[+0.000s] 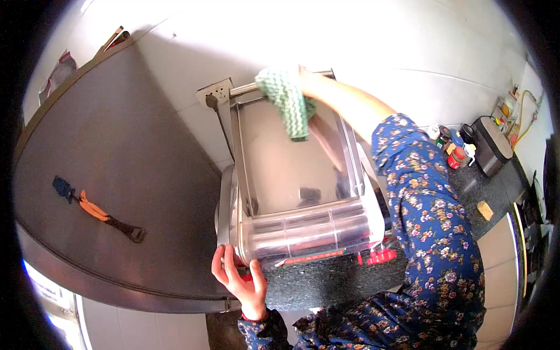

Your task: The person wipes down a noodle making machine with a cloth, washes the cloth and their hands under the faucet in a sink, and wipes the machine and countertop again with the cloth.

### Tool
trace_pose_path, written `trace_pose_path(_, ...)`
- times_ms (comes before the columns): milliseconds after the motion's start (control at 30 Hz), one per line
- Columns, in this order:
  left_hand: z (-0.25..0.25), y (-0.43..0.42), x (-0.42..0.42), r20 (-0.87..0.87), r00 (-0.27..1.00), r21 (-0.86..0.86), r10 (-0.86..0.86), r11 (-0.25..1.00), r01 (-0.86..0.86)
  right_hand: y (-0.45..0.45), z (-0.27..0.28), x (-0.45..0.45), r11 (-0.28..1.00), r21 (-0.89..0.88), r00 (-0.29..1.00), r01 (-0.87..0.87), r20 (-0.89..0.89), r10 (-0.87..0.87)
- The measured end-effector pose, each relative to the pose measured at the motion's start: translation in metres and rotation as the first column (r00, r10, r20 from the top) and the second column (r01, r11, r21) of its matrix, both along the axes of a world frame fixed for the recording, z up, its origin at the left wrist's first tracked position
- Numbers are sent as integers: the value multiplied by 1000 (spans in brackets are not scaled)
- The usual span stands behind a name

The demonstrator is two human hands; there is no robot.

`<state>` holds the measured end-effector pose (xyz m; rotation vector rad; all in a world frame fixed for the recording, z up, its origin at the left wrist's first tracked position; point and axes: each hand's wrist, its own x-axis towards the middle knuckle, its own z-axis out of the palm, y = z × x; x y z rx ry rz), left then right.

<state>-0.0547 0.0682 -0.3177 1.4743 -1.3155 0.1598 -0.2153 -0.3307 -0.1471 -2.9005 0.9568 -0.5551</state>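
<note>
A steel machine with a flat tray on top (286, 157) and a clear cover over its front rollers stands on the dark countertop (326, 286). My right hand (305, 81) reaches across to the tray's far edge, closed on a green-and-white patterned cloth (286, 102). The cloth hides most of its fingers and drapes down onto the tray. At the machine's front left corner, my left hand (242, 286) rests with its fingers apart, touching the casing. Something red shows under its fingers. A red part (379, 256) sits at the machine's front right.
A large grey appliance (128, 146) stands close on the left, with an orange-and-black tool on its surface. A socket (216, 93) with a plugged-in cord is behind the machine. Several jars (456, 156), a grey box-shaped appliance (493, 146) and a yellowish sponge (485, 210) are at right.
</note>
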Motion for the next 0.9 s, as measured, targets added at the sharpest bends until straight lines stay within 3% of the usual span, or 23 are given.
trace_pose_path(100,-20,-9,6,11,1000,1,11,1000,-11,-14,-18,-28,973,-219,940,-67,-340,-12)
trace_pose_path(133,-23,-12,6,12,1000,0,12,1000,-12,-14,-28,-41,803,-563,978,-194,-170,118)
trace_pose_path(167,-25,-14,6,14,1000,-2,14,1000,-14,-15,-37,-55,506,-837,952,-207,-53,301)
trace_pose_path(233,-31,-19,5,-20,1000,5,9,1000,-9,-23,-57,-67,168,-986,906,-15,58,419)
trace_pose_path(267,-31,-19,4,-32,999,9,5,1000,-4,-27,-74,-65,182,-980,933,84,142,331)
trace_pose_path(333,-33,-19,7,-16,1000,9,0,1000,0,-30,-111,-61,248,-963,983,110,142,116)
trace_pose_path(400,-22,-15,1,32,999,-36,4,999,-3,-21,-145,-74,373,-928,992,-13,-60,-114)
trace_pose_path(467,-16,-15,-1,83,996,-74,15,997,-9,-12,-178,-87,517,-849,900,-107,-303,-312)
trace_pose_path(500,-13,-14,-3,78,997,-71,13,997,-8,13,-170,-87,577,-806,845,-129,-394,-361)
trace_pose_path(567,-16,-13,-1,67,998,-73,3,997,2,99,-120,-74,612,-781,805,-124,-440,-398)
trace_pose_path(633,-17,-14,-1,68,998,-91,-7,996,14,106,-93,-48,661,-751,840,-4,-361,-406)
trace_pose_path(700,-19,-16,0,28,999,-110,-35,993,38,61,-93,-20,790,-591,883,161,-272,-383)
trace_pose_path(767,-21,-17,4,68,997,-134,-24,991,33,47,-77,23,947,-224,918,231,-272,-288)
trace_pose_path(800,-21,-11,1,-48,998,-36,-34,999,32,44,-80,39,940,-272,937,206,-224,-270)
trace_pose_path(900,-22,-12,3,2,1000,-27,-10,1000,11,44,-93,63,932,-328,973,152,-118,-200)
